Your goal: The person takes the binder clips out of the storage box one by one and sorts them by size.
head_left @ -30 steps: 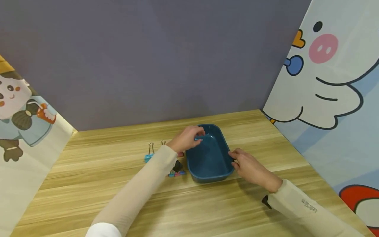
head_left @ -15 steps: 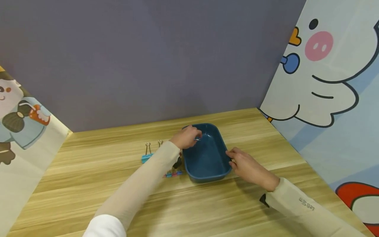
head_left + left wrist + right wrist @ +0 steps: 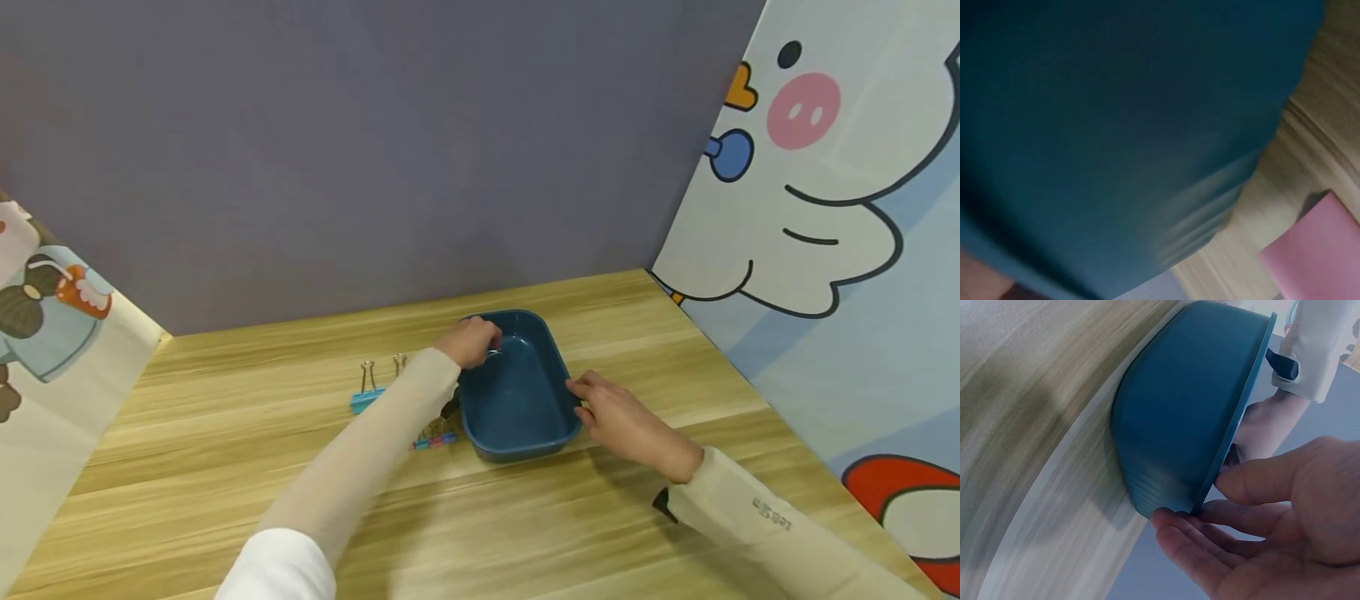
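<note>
A dark blue plastic box (image 3: 517, 400) stands on the wooden table (image 3: 480, 517). My left hand (image 3: 471, 342) is over its far left corner and pinches what looks like a binder clip; just a bit of silver wire handle (image 3: 495, 352) shows below the fingers. On the right side, my right hand (image 3: 618, 421) grips the box rim, thumb on top and fingers underneath, clearly seen in the right wrist view. In the left wrist view the box wall (image 3: 1116, 137) fills most of the picture and hides what the left fingers hold.
Left of the box lie a turquoise binder clip (image 3: 365, 400), another clip with a wire handle (image 3: 400, 362), and several small coloured clips (image 3: 435, 442). A pink binder clip (image 3: 1319, 250) shows in the left wrist view. A grey panel (image 3: 420, 167) stands behind the table.
The left hand has turned and closed in at the box's far left corner, its fingers now lower. The right hand keeps its hold on the rim. The head view has shifted slightly.
</note>
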`<state>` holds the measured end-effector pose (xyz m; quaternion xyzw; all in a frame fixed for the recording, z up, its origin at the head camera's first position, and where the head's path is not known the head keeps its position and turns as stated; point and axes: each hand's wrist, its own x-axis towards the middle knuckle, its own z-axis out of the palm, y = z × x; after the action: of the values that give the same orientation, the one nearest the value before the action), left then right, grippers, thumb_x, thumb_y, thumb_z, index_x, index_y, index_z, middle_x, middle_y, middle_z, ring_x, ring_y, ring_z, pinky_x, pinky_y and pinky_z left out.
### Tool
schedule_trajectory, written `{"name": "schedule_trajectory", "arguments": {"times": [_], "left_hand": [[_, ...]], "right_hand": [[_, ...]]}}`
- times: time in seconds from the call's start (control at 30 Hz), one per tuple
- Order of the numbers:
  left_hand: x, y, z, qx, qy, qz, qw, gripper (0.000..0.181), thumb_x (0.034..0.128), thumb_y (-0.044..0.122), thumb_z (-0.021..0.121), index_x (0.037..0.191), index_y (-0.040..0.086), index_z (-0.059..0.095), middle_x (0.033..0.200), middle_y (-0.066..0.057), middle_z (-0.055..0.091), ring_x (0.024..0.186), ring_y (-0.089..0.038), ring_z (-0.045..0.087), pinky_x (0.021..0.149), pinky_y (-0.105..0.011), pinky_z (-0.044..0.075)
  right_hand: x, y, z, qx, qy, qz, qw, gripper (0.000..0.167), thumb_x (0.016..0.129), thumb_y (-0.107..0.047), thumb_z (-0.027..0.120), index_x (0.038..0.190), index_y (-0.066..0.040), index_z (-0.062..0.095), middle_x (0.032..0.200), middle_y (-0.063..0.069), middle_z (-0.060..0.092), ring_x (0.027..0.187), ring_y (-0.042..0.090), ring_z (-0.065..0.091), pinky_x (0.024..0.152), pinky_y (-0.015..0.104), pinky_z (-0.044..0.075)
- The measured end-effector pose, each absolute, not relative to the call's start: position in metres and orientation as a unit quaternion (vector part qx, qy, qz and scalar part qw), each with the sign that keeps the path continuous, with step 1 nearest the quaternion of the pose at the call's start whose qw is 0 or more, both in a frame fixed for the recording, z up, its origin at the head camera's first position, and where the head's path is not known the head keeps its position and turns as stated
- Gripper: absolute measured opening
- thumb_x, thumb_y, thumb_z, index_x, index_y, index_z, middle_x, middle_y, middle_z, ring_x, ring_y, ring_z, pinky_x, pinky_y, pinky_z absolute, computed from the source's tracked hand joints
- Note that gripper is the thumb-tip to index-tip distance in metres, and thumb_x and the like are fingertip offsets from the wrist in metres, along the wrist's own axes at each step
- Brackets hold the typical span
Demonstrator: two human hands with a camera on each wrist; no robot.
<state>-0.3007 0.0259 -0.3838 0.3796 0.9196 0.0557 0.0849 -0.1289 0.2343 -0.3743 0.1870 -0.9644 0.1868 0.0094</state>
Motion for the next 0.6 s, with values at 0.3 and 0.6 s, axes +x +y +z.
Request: {"name": "schedule_trajectory", "arguments": {"times": [0.3,0.6], "left_hand": [[-0.298,0.028,-0.385,0.370,0.926,0.019,0.068,0.032,0.0899,-0.004,0.057,0.113,0.014,0.069,0.111,-0.003,0.065,0.096,-0.018,0.061,0.081,-0.030,0.050],[-0.299,0.029,-0.398,0.370,0.928,0.012,0.035,0.020,0.0899,-0.001,0.059,0.097,0.012,0.072,0.093,-0.001,0.066,0.078,-0.014,0.059,0.069,-0.031,0.050]], "right_hand": [[-0.130,0.234,-0.375,0.181,-0.966,0.183,0.010,0.040,0.087,0.003,0.062,0.124,0.016,0.051,0.114,0.020,0.053,0.071,0.011,0.050,0.058,0.025,0.044],[-0.130,0.235,-0.376,0.179,-0.967,0.179,0.011,0.040,0.087,0.003,0.062,0.124,0.015,0.051,0.114,0.020,0.053,0.070,0.011,0.050,0.059,0.025,0.044]]}}
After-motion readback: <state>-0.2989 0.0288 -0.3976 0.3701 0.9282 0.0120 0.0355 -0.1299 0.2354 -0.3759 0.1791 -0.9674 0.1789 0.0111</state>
